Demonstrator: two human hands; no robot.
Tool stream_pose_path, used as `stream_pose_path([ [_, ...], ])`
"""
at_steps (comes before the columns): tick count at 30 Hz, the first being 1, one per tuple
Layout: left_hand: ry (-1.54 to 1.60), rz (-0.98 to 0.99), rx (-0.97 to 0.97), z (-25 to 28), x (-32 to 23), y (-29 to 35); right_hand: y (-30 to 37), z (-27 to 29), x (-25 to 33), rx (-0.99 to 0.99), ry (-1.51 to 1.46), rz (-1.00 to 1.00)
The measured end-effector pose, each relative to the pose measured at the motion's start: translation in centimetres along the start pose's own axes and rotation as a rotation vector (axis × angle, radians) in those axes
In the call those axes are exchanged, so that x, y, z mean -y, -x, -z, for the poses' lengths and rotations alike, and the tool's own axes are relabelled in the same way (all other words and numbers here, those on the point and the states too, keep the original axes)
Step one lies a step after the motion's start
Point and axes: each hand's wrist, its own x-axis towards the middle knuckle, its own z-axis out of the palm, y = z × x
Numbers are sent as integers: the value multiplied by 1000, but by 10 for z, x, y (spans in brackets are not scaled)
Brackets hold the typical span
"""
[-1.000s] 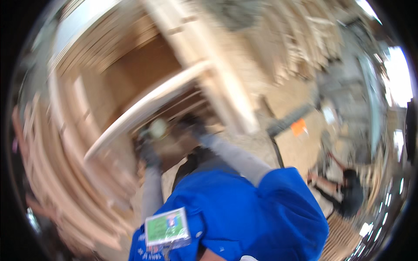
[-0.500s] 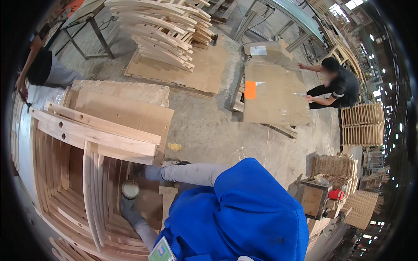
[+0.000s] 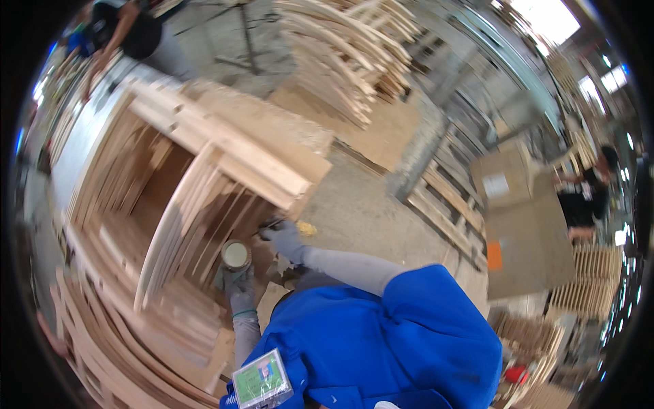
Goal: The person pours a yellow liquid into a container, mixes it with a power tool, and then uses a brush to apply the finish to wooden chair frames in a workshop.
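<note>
My left hand (image 3: pixel 240 286), in a grey glove, is closed round a small open can (image 3: pixel 236 255) with pale contents. Just right of it and a little farther off is my gloved right hand (image 3: pixel 286 242), its fingers closed around a small dark thing (image 3: pixel 271 223) whose kind is blurred. Both hands are beside a stack of curved wooden frames (image 3: pixel 187 204). Close to my right hand is the end of a thick wooden rail (image 3: pixel 289 191) on top of that stack.
More curved wooden parts (image 3: pixel 102 341) lie at lower left. Beyond, a pile of curved slats (image 3: pixel 340 61) rests on cardboard. At right a person (image 3: pixel 589 198) is at a large cardboard sheet (image 3: pixel 528 238) beside a wooden pallet (image 3: pixel 449 198). Another person (image 3: pixel 139 37) stands at far left.
My view has swung, shifting the scene. My right hand has come back from the frames toward me; my left still holds the can. The cardboard sheet has moved off the pallet, baring its slats.
</note>
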Motion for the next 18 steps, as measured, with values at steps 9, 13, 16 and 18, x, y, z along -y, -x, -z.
stream_pose_path([
  [9, -60, -84, 213, -76, -56, 143, 110, 10, 163, 216, -268, 198],
  [13, 343, -77, 376, -145, -90, 196, 116, -14, 198, 287, -342, 361],
  [16, 196, 12, 650, -175, -105, 205, 111, -39, 216, 397, -311, 368],
  [18, 224, 23, 666, -175, -111, 205, 115, -59, 235, 435, -233, 429],
])
